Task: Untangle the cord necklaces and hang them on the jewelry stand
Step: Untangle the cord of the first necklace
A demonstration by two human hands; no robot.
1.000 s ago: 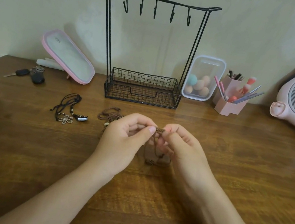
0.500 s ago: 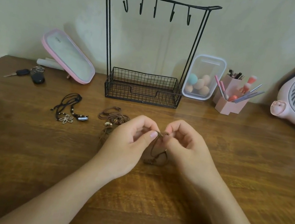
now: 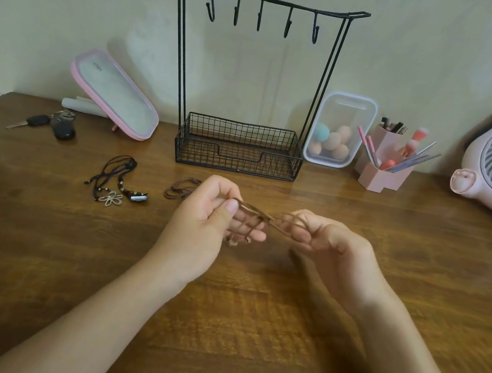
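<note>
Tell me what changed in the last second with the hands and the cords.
The hands drew apart: the right hand moved right and the left hand slightly left, pulling the brown cord necklace from a hanging loop into a stretched line between them. Both kept hold of it. The black cord necklace, the other brown cord bundle and the jewelry stand, hooks bare, stayed put.

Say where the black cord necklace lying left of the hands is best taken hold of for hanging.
Pinch the black cord necklace at its bunched loop, the end nearest the jewelry stand, coming down from above. It lies flat on the table, so nothing can slip under from a side, and the flower pendant and beads sit at the near end, so they would likely dangle below.
</note>
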